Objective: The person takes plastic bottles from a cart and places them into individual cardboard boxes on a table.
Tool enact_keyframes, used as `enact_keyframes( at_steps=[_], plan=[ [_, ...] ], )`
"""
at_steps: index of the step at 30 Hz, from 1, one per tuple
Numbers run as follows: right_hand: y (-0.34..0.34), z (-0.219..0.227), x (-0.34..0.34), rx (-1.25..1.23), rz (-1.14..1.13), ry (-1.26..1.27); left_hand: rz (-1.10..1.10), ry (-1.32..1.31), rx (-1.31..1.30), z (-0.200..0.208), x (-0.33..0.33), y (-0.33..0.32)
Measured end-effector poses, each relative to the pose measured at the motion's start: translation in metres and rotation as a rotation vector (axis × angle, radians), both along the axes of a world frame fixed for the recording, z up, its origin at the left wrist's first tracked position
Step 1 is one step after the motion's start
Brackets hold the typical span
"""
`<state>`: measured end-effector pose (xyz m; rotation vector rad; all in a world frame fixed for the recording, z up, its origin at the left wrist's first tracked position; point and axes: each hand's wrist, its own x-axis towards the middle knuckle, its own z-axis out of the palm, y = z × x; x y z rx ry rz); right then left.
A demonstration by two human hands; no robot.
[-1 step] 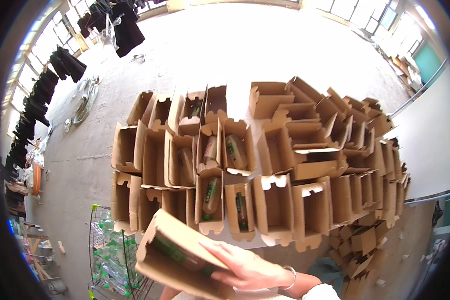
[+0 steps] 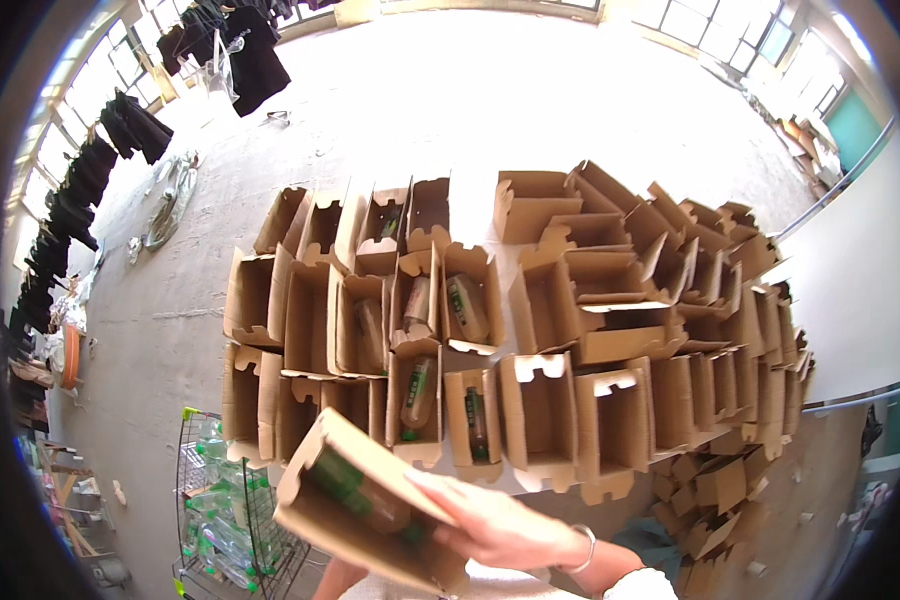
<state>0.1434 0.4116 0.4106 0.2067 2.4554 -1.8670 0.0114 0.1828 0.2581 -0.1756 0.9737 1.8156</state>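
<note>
My right hand (image 2: 505, 525), with a bracelet on the wrist, grips an open brown cardboard box (image 2: 370, 455) by its right side. The fingers reach over the rim, and the thumb is on the outer wall. The box tilts in front of me at the near edge of the table. Inside it lies a clear plastic bottle with a green label (image 2: 355, 495). Of my left arm only the forearm (image 2: 338, 578) shows, below the box; the left hand is hidden behind it. Just beyond stand open boxes, one with a green-labelled bottle (image 2: 418, 395) and another with a slim bottle (image 2: 475, 425).
Rows of open cardboard boxes (image 2: 540, 400) cover the table, packed tightly on the right. A wire basket (image 2: 182, 500) of clear bottles with green caps stands at the near left. Loose cardboard pieces (image 2: 720, 490) lie on the floor at the right. Dark clothes (image 2: 80, 180) hang along the left.
The held box has moved slightly up and to the right, and a bit more of the bottle inside shows. My right hand still grips it. More of my left forearm shows.
</note>
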Motion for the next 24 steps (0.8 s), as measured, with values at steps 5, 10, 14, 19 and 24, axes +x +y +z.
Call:
enact_keyframes(
  at_steps=[5,10,14,19,24],
  plan=[
    [0.098,-0.005,0.03,-0.225,-0.007,-0.219,-0.041,0.005,0.088,0.022,0.032,0.059],
    [0.147,-0.013,0.056,-0.615,-0.309,-0.393,-0.022,-0.013,0.08,0.032,0.082,0.118],
    [0.169,-0.041,0.094,-0.753,-0.52,-0.558,-0.116,-0.038,0.0,0.051,0.098,0.136],
    [0.173,-0.045,0.121,-0.909,-0.471,-0.536,-0.233,-0.082,-0.019,0.053,0.096,0.147],
    [0.178,-0.036,0.121,-0.847,-0.627,-0.392,-0.31,-0.079,0.032,0.073,0.052,0.167]
  ],
)
